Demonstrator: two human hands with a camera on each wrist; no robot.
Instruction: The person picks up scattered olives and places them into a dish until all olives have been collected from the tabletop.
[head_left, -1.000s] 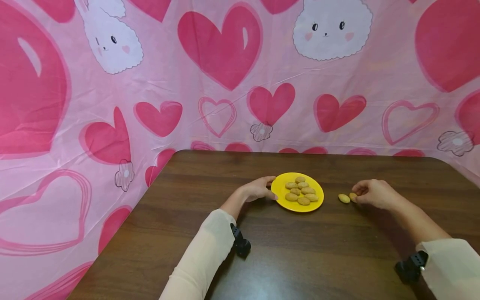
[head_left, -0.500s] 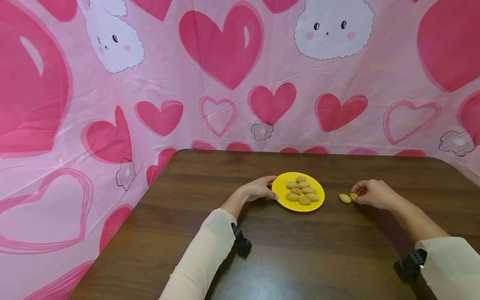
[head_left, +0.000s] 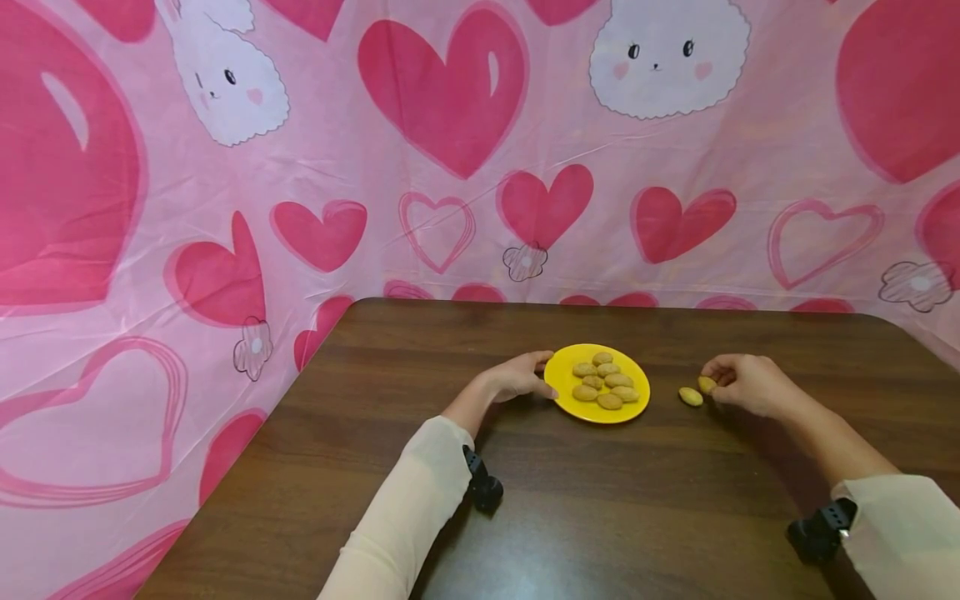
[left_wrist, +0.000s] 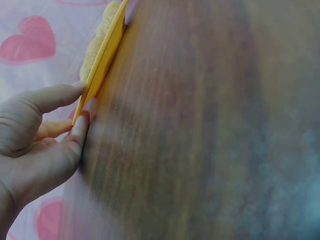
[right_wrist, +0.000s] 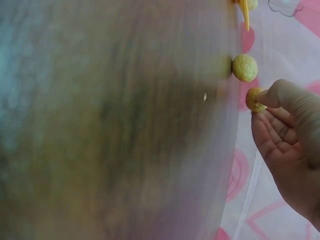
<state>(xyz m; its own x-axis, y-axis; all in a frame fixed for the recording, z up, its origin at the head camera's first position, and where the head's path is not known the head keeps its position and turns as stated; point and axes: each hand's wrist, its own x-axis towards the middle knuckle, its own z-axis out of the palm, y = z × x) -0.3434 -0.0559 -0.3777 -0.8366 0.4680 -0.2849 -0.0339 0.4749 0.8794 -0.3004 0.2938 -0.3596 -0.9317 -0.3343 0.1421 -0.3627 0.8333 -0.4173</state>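
In the head view a yellow plate (head_left: 564, 404) lies on the table, bearing several oval, golden-brown pieces (head_left: 618, 380) that look like nuts or small cookies. My left hand (head_left: 517, 377) grips the plate's left rim. The left wrist view shows its thumb (left_wrist: 62, 96) and fingers on either side of that rim. To the right of the plate, my right hand (head_left: 753, 386) pinches one oval piece (right_wrist: 255, 100) between thumb and fingertips, slightly off the tabletop in the right wrist view. Another oval piece (head_left: 691, 397) lies on the table just beside it.
The brown wooden table (head_left: 600, 500) reaches back to a pink cloth (head_left: 420, 150) printed with hearts and rabbits. A small black camera (head_left: 486, 492) sits on the left wrist and another black camera (head_left: 821, 533) on the right.
My right hand has risen a little, lifting the oval piece slightly away from the other one. The left hand and the plate have not moved.
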